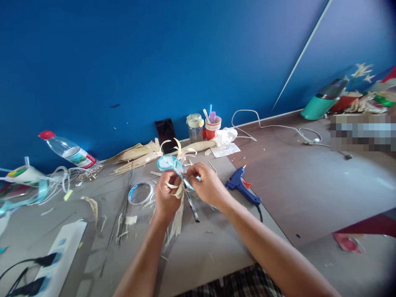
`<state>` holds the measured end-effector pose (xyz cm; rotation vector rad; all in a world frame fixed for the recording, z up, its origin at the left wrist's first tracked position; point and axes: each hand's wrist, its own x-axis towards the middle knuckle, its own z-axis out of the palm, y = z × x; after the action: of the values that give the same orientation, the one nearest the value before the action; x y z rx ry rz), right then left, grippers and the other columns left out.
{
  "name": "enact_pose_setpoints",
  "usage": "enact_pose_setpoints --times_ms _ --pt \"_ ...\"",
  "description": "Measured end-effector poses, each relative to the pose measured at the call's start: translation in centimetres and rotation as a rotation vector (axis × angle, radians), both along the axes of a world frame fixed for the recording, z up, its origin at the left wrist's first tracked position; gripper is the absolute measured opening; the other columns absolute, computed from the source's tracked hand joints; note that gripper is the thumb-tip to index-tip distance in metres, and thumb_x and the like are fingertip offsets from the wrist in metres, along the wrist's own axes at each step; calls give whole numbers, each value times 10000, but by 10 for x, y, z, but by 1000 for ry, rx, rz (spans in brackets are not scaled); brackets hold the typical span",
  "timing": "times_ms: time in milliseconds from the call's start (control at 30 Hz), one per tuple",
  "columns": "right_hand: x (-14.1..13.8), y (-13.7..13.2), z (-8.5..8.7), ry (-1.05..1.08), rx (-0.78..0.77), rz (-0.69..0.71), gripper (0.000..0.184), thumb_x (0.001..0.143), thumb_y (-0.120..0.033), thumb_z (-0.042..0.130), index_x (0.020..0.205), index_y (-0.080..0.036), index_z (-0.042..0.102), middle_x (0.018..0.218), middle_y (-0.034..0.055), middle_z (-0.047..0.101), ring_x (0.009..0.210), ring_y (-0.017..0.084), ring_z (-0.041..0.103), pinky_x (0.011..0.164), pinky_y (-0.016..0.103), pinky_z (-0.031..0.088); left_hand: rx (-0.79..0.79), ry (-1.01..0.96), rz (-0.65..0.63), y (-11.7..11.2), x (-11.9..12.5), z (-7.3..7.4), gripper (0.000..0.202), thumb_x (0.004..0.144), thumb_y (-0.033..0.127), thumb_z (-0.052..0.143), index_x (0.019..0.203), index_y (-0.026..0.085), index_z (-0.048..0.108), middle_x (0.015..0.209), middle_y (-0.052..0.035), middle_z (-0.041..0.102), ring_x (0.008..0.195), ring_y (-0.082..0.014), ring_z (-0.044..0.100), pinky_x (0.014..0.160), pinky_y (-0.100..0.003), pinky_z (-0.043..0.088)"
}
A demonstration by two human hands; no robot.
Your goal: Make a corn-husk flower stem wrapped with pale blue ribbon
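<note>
Left hand (168, 194), fingers curled nearly closed, grips a bundle of pale dried husk strips (178, 216) whose tails trail toward six o'clock, while the right hand (206, 179) works close beside it at three o'clock, thumb and fingers drawn into a pinch, though what lies between them is too small to tell. Near the left hand, a tape ring (130, 194) sits at nine o'clock; a blue glue gun (239, 183) rests at three o'clock from the right, and a pen (192, 207) lies at six o'clock between the forearms.
</note>
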<state>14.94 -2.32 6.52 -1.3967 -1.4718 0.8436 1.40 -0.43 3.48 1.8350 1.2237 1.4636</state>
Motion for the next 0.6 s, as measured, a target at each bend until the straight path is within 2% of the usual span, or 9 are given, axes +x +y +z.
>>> enact_pose_setpoints --times_ms 167,267,400,500,600 --pt "3 -1 3 150 -122 99 30 737 -202 542 749 -177 553 652 -26 549 613 113 481 577 237 356 -39 -111 -36 2 -4 5 71 767 230 594 798 173 566 693 -5 625 616 -118 582 596 -238 445" --pt "12 -1 6 360 -197 174 112 709 -187 598 810 -168 553 684 -28 552 632 101 505 601 236 386 -86 -182 -122 6 -10 7 111 740 212 632 824 171 573 716 -9 623 631 -114 581 605 -237 452" --pt "27 -4 13 597 -375 322 249 698 -176 635 916 -173 515 695 -35 555 585 95 547 579 240 417 -192 -298 -241 5 -11 12 196 716 236 676 868 168 574 780 -35 640 733 -151 623 699 -291 500" --pt "38 -6 18 632 -450 373 278 676 -170 668 909 -169 517 671 -36 551 567 87 538 529 216 401 -319 -409 -323 1 -9 16 254 698 265 697 890 177 555 805 -27 629 689 -151 632 642 -302 530" --pt "47 -7 21 657 -469 396 288 658 -171 694 900 -168 538 676 -37 539 533 62 485 453 183 344 -403 -481 -345 -1 -7 19 292 678 274 715 892 186 536 799 -6 614 580 -119 609 572 -292 539"
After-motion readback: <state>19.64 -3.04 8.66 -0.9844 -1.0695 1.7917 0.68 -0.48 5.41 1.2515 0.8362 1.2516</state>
